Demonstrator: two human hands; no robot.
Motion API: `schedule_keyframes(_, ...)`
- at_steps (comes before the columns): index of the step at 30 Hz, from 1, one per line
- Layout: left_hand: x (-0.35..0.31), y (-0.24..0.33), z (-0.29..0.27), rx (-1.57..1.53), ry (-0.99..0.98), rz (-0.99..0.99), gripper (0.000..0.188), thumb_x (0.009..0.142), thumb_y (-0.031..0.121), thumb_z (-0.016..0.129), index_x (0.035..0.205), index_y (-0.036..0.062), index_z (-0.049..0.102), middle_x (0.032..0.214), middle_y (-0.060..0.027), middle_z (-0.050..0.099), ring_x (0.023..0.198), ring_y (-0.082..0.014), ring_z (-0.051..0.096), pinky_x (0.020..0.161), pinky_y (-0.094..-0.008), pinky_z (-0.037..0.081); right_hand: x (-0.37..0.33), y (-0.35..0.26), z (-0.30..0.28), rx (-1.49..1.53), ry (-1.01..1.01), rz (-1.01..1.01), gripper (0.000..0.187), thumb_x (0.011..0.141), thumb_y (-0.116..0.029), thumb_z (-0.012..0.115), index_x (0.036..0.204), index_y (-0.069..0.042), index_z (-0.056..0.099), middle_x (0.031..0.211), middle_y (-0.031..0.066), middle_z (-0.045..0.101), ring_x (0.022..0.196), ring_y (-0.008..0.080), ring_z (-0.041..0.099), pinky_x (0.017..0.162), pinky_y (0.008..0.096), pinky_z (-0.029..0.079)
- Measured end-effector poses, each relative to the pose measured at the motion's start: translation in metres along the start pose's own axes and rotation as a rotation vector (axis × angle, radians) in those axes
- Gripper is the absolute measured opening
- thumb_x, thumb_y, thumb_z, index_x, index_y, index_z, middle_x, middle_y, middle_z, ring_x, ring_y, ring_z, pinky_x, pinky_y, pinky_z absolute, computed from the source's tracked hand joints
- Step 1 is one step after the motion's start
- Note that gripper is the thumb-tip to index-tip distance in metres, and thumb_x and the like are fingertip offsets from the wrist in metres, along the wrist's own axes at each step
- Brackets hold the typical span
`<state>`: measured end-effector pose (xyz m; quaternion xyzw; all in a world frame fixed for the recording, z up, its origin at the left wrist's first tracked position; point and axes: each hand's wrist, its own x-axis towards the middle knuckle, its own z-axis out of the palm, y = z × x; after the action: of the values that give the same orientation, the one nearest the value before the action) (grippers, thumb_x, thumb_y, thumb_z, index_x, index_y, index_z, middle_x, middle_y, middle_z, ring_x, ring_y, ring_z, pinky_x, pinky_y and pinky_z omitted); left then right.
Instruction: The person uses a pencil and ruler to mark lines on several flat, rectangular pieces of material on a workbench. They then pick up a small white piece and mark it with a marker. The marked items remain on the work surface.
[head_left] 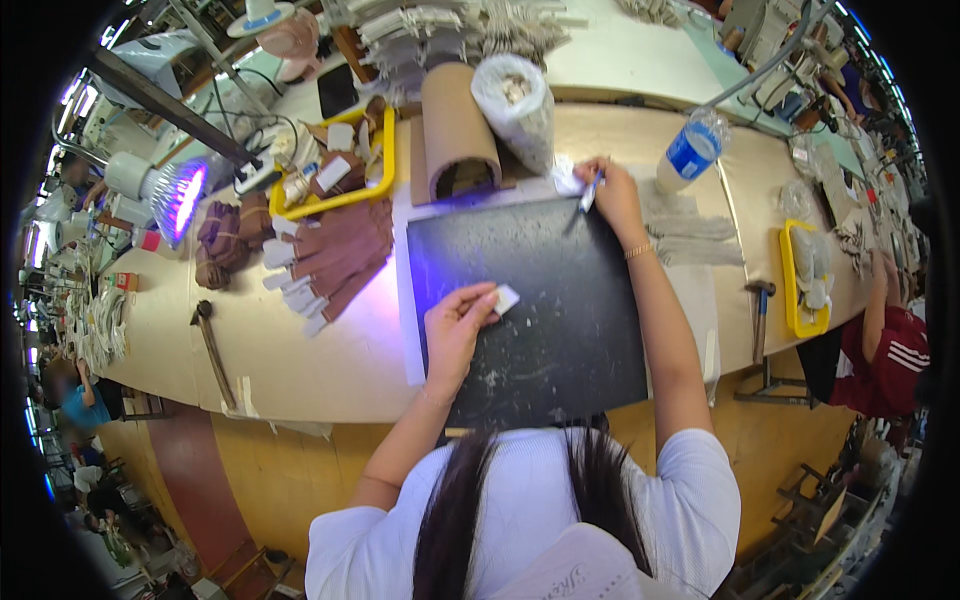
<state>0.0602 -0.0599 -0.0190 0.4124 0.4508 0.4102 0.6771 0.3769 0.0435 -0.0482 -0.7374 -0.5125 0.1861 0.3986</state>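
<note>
Over the black mat, my left hand pinches a small white piece, flat like a tag, between thumb and fingertips. My right hand is near the mat's far right corner, its fingers closed round a slim, pen-like tool with a dark tip. Just beside those fingers is a crumpled white scrap. At the mat's left lies a fan of brown fabric pieces with white ends.
A cardboard tube and a white bag stand behind the mat. A yellow tray and lit lamp are left; a bottle and grey fabric right. Hammers lie at both sides. A person sits far right.
</note>
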Motion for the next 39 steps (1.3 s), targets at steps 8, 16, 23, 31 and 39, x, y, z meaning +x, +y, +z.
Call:
schedule_keyframes(8,-0.009,0.008,0.018,-0.062,0.041,0.086,0.025,0.099,0.005,0.063,0.123,-0.0020,0.064,0.117,-0.0153,0.072,0.104,-0.0224,0.071,0.084,-0.0295,0.061,-0.001,-0.025,0.000,-0.017,0.113,-0.105,0.048,0.101,-0.050,0.058,0.123,-0.008,0.068,0.106,0.0108,0.077,0.102,0.0169,0.069,0.092,0.0330,0.048)
schedule_keyframes(16,-0.033,-0.010,0.008,1.222,-0.308,0.830,0.027,0.087,0.007,0.072,0.114,0.0026,0.071,0.134,-0.0147,0.064,0.128,-0.0304,0.060,0.110,-0.0471,0.044,-0.093,-0.055,0.000,0.717,-0.143,-0.010,0.037,0.106,-0.038,0.053,0.119,-0.003,0.053,0.089,0.0043,0.066,0.077,0.0109,0.062,0.076,0.0265,0.049)
schedule_keyframes(23,-0.039,-0.006,0.007,1.209,-0.313,0.755,0.034,0.086,0.010,0.075,0.119,0.0041,0.070,0.132,-0.0166,0.060,0.133,-0.0364,0.052,0.110,-0.0518,0.041,-0.162,-0.076,-0.003,0.631,-0.453,0.132,0.030,0.092,-0.020,0.075,0.081,-0.007,0.051,0.068,-0.0028,0.055,0.060,0.0039,0.047,0.052,0.0238,0.039)
schedule_keyframes(31,-0.037,-0.008,0.006,1.227,-0.284,0.777,0.033,0.084,0.011,0.076,0.116,0.0066,0.073,0.125,-0.0167,0.061,0.131,-0.0386,0.051,0.108,-0.0537,0.040,-0.153,-0.079,0.015,0.393,-0.426,-0.130,0.036,0.087,-0.016,0.075,0.068,-0.005,0.047,0.055,0.0038,0.046,0.051,0.0091,0.043,0.049,0.0292,0.037)
schedule_keyframes(39,-0.037,-0.007,0.005,1.233,-0.280,0.782,0.032,0.083,0.011,0.076,0.114,0.0061,0.074,0.124,-0.0161,0.061,0.130,-0.0380,0.051,0.107,-0.0526,0.041,-0.153,-0.083,0.014,0.311,-0.400,-0.243,0.031,0.081,-0.012,0.071,0.065,-0.005,0.046,0.054,0.0079,0.047,0.046,0.0213,0.050,0.048,0.0340,0.042)
